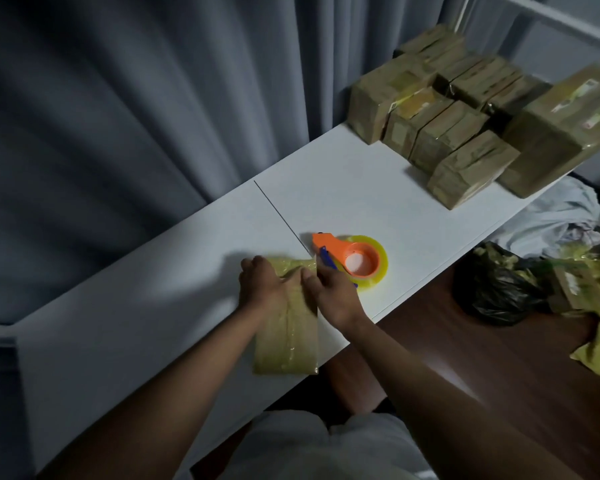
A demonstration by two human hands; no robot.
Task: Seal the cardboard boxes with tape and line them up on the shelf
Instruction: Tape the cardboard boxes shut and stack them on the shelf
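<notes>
Both hands are down on one box (286,327) wrapped in yellowish tape, lying on the white table (118,334) at about six o'clock, its near end reaching the table's front edge. The left hand (261,287) lies on the far left corner of the box, fingers curled over the top edge and gripping it. The right hand (329,293) sits at the far right side, fingers bent against the box's edge and pressed on it; from here I cannot tell whether it truly grips or only pushes.

Just beside the right hand, toward one o'clock, lies the tape dispenser (347,258): an orange handle with a blue blade piece and a roll of clear yellowish tape, flat on the table, touching or almost touching the box's far corner.

Well apart, up at two o'clock on the far end of the table, stands a cluster of sealed boxes (444,133), packed side by side in rows, a larger one at the right.

Off the table at three o'clock, on the dark floor, a black bag (496,289) and scraps of yellow tape (596,348) lie beside pale cloth. A grey curtain (136,98) hangs behind.
</notes>
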